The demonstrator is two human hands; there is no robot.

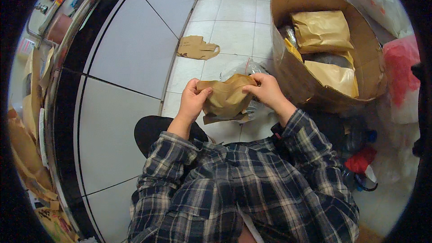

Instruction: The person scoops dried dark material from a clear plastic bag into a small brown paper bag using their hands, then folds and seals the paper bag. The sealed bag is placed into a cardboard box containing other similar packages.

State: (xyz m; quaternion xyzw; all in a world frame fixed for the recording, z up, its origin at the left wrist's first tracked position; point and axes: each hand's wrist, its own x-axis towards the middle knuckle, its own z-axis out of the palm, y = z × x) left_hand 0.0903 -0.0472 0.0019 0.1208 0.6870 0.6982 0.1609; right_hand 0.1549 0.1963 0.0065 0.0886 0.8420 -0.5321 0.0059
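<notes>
A brown kraft paper bag is stretched between my two hands above the tiled floor. My left hand pinches its left upper corner between thumb and fingers. At the right upper corner, my right hand grips the paper the same way. Behind and below the bag lies a crumpled clear plastic bag, partly hidden by the paper and my right hand. What the paper bag holds, if anything, cannot be seen.
A large cardboard box stands at the right with brown paper packages inside. Torn brown paper lies by the tiled wall. Plastic bags crowd the far right. A cluttered counter edge runs along the left.
</notes>
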